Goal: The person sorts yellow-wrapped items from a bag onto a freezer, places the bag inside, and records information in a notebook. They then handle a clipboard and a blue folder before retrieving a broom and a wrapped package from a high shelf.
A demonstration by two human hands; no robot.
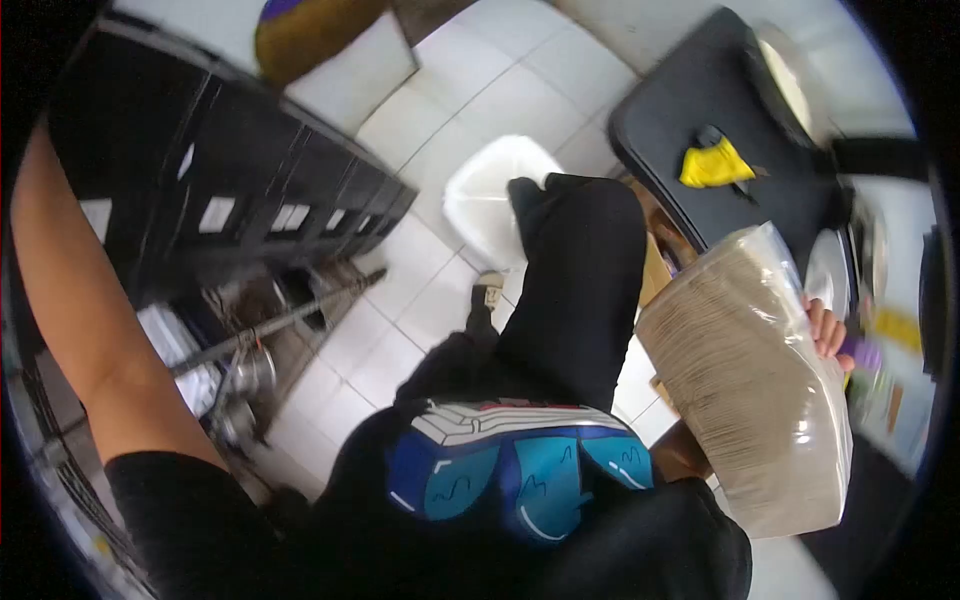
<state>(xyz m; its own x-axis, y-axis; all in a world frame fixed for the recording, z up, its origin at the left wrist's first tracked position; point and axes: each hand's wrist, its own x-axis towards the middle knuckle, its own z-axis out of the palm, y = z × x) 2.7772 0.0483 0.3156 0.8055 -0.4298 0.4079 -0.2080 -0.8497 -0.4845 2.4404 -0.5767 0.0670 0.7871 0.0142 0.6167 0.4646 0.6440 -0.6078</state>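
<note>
My right hand (826, 328) is closed round the far edge of a plastic-wrapped pack of brown folded paper (735, 380), its fingertips showing over the wrapping. The pack is tilted beside my right side, next to a dark table. My left arm (90, 320) reaches up along the left side of the view, and its hand is hidden beyond the dark edge of the picture. Below me, my raised leg (585, 260) ends with the foot over a white square stool or tub (465, 205). My other shoe (489, 288) is on the tiles.
The dark tabletop (680, 95) carries a yellow item (715, 163) and a round pan-like thing (785, 85). Black boxes or drawers with white labels (215, 213) line the left. Beneath them stands a rack with metal pots (255, 370). White tiles (385, 310) cover the floor.
</note>
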